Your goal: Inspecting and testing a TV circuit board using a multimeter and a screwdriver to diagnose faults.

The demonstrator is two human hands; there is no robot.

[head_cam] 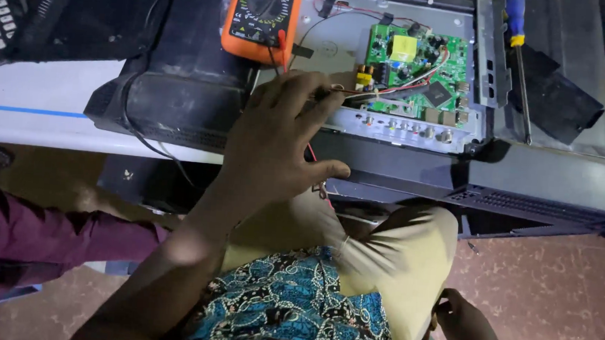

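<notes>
Fingers of the left hand pinch a wire beside the green circuit board; right hand hangs low, grip unclear.

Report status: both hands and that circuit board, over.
Left hand pinching probe wires beside green circuit board. Right hand low, empty. Orange meter near.

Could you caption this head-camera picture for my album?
Left hand reaches toward wires beside a green circuit board, orange multimeter nearby.
</notes>
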